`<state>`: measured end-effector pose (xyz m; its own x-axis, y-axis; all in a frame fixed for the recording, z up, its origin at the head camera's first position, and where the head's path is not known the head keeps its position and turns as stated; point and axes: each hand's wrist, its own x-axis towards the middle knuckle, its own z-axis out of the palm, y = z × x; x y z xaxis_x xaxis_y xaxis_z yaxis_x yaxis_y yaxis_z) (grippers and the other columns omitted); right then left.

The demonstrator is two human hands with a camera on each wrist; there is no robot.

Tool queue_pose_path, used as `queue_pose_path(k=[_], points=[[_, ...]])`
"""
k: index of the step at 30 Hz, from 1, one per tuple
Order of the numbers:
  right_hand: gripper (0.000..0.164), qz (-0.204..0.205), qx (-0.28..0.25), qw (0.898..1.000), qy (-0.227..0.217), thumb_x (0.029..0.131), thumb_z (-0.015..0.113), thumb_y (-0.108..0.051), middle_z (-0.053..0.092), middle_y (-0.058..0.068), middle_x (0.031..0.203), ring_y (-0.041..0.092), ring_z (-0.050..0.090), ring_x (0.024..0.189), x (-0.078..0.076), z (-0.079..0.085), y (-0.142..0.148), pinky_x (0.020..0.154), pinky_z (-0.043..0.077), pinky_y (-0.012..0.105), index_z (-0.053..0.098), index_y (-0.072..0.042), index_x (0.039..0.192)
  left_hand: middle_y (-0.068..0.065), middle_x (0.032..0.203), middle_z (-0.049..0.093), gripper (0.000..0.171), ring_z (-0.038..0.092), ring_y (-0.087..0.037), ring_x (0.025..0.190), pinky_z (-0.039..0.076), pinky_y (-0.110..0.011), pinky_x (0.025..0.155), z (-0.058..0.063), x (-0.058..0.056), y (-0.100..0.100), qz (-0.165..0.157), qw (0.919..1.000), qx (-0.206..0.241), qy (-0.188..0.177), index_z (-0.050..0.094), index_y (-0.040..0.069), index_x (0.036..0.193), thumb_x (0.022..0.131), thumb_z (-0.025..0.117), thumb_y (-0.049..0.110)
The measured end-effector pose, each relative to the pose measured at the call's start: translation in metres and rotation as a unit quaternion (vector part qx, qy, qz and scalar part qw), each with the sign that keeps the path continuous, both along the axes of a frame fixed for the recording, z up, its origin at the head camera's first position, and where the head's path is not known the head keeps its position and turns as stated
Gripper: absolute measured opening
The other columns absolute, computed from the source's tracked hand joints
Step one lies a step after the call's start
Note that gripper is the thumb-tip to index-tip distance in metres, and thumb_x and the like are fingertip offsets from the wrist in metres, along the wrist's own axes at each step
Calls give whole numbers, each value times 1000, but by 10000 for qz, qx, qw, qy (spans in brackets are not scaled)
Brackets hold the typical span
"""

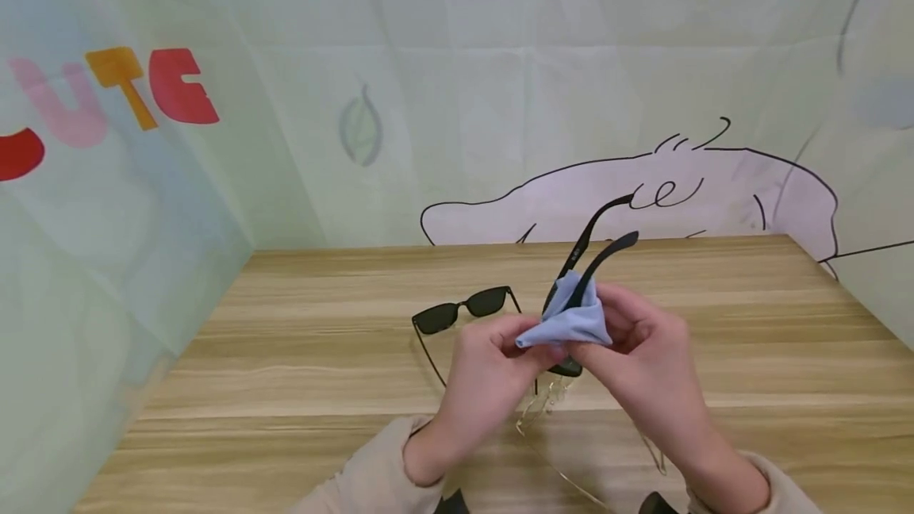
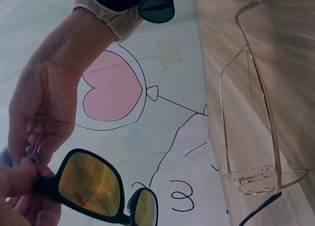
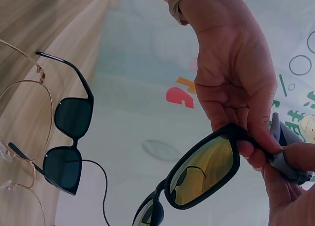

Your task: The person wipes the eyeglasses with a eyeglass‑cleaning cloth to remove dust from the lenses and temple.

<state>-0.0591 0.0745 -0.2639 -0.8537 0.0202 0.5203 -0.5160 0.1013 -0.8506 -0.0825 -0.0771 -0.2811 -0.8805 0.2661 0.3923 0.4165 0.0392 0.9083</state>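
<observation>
Both hands meet over a pair of black-framed sunglasses whose lenses show yellow reflections. My left hand grips the frame near a hinge. My right hand pinches a light blue cloth folded around the temple by that hinge. Both dark temples point up and away from me in the head view. The cloth and fingers hide part of the frame. On the tabletop behind my left hand lies another pair of black sunglasses. Gold wire-rimmed glasses sit below the hands, partly hidden by them in the head view.
A wood-grain table spreads under the hands. Behind it hangs a pale printed cloth backdrop, which continues along the left side with coloured letters. Dark objects show at the bottom edge between the sleeves.
</observation>
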Motion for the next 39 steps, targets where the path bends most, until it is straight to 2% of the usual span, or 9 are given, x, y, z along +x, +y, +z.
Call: queue_pose_path(k=[9, 14, 20, 23, 26, 29, 32, 36, 39], points=[[28, -269, -1217, 9853, -1167, 73, 71, 13, 71, 4, 85, 13, 66, 76, -3, 2, 7, 68, 52, 24, 69, -6, 94, -11, 79, 70, 9, 65, -7, 71, 53, -24, 64, -4, 1, 1, -557, 9983, -167, 28, 71, -3, 85, 77, 73, 0], [26, 63, -2137, 9706, -1104, 79, 64, 15, 71, 6, 87, 12, 66, 83, -8, 6, 21, 77, 51, 24, 69, -5, 94, -8, 80, 71, 10, 66, -9, 69, 52, -21, 62, -3, 3, 1, -466, 9970, -615, 7, 72, -2, 86, 76, 74, 2], [29, 853, -3270, 9377, -807, 82, 55, 21, 69, 13, 94, 19, 67, 86, -14, 3, 40, 78, 52, 29, 67, 3, 101, -8, 80, 70, 12, 65, -8, 70, 51, -21, 62, -2, 2, 0, -553, 9950, -817, 128, 71, -2, 88, 77, 74, 0], [28, 861, -3739, 9210, -676, 82, 53, 23, 69, 16, 94, 23, 68, 85, -16, 4, 51, 76, 53, 30, 66, 6, 100, -7, 81, 71, 13, 65, -6, 70, 51, -21, 62, -2, -2, 0, -570, 9932, -967, 322, 72, -1, 89, 76, 74, 0], [28, 706, -4210, 9032, -447, 81, 50, 26, 68, 18, 93, 25, 67, 85, -18, 8, 66, 75, 53, 32, 65, 10, 100, -6, 79, 70, 10, 62, -3, 68, 50, -18, 62, -5, -7, -2, -673, 9866, -1244, 810, 72, -1, 85, 76, 75, 1], [29, 564, -4439, 8938, -299, 81, 49, 27, 67, 20, 93, 26, 67, 86, -19, 11, 80, 73, 53, 33, 63, 13, 101, -5, 78, 70, 8, 59, -1, 66, 47, -13, 61, -11, -16, -5, -854, 9693, -1707, 1551, 72, 0, 82, 76, 75, 2], [31, 477, -4400, 8962, -302, 81, 48, 28, 67, 19, 95, 26, 67, 88, -18, 9, 90, 73, 53, 34, 63, 12, 103, -6, 78, 70, 8, 62, -4, 67, 45, -9, 63, -12, -30, -8, -1021, 9434, -2212, 2249, 71, 1, 82, 76, 75, 2], [32, 393, -4324, 9003, -316, 80, 47, 28, 66, 19, 97, 26, 67, 87, -16, 2, 99, 73, 53, 33, 64, 12, 103, -4, 79, 70, 7, 67, -11, 72, 47, -13, 68, -6, -56, -5, -1200, 8967, -3037, 2988, 71, 3, 83, 78, 73, 5], [32, 461, -4408, 8955, -410, 81, 47, 28, 67, 19, 96, 26, 67, 87, -14, -2, 102, 73, 53, 34, 64, 12, 102, -2, 81, 70, 5, 66, -12, 74, 49, -19, 70, -2, -79, 1, -1314, 8532, -3745, 3383, 70, 6, 85, 80, 71, 9]])
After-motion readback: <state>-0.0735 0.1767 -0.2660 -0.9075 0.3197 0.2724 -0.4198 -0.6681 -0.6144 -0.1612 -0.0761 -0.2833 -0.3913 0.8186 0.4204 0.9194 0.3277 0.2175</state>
